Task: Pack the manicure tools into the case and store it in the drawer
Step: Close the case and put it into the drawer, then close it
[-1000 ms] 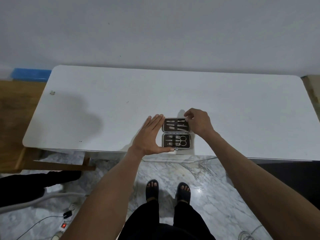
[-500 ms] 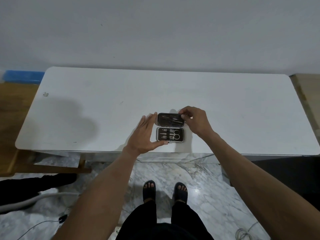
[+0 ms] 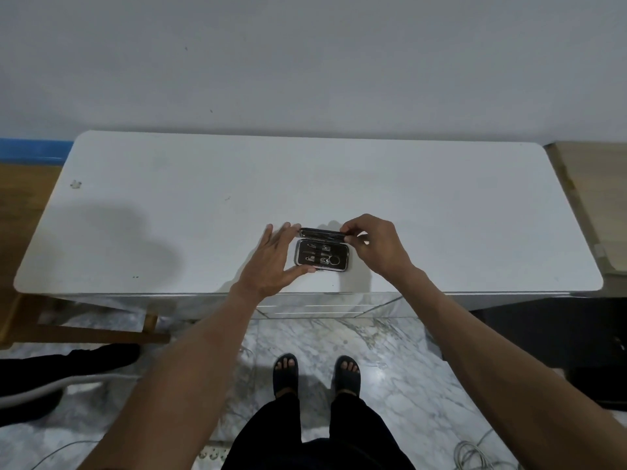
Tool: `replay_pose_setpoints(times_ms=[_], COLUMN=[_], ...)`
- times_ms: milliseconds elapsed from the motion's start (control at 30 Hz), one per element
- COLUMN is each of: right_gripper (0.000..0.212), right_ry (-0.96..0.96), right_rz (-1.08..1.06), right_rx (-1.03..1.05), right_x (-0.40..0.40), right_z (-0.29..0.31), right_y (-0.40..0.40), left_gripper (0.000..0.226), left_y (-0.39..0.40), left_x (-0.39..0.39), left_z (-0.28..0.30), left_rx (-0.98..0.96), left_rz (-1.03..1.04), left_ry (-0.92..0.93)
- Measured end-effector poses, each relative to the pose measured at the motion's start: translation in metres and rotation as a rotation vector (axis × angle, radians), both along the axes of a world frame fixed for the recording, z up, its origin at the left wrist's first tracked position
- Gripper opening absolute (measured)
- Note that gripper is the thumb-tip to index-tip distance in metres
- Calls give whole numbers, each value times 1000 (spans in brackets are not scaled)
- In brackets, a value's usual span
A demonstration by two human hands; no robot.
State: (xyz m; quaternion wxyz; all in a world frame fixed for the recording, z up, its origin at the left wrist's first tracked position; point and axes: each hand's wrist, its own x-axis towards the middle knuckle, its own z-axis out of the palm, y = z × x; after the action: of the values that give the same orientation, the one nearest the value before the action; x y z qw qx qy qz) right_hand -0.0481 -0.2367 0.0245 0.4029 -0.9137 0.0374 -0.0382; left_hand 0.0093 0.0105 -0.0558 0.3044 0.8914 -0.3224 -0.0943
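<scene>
While the right hand (image 3: pixel 380 247) pinches the raised lid (image 3: pixel 322 233), one case (image 3: pixel 322 260) lies near the tabletop (image 3: pixel 441 215) front edge.
Left hand (image 3: pixel 271 262): fingers straight, steadying the case. Tools (image 3: pixel 320 258) seated, too small to count. Remaining: shut lid, stow in drawer; no drawer identifiable.

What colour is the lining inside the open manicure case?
Dark, black or near-black, inside a silvery rim on the manicure case; seen in the head view, the only one.

both hands (image 3: pixel 380 247) fold the case (image 3: pixel 322 257) lid on the white table (image 3: pixel 441 215)
</scene>
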Motion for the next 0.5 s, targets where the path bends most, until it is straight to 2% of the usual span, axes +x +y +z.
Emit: replay_pose_setpoints(times_ms=[167, 300, 500], right_gripper=[22, 21, 16], right_ry=[-15, 16, 35], right_rz=[64, 96, 25], right_rx=[-126, -193, -179], right_x=[-15, -26, -34], right_z=[-4, -8, -27], right_y=[5, 10, 17], left_gripper=[95, 88, 77], left_y=[1, 2, 2], left_x=[-2, -1, 0], left_z=[1, -8, -19], left_rx=[-3, 41, 36], left_rz=[-13, -99, -97], left_ry=[-27, -187, -298])
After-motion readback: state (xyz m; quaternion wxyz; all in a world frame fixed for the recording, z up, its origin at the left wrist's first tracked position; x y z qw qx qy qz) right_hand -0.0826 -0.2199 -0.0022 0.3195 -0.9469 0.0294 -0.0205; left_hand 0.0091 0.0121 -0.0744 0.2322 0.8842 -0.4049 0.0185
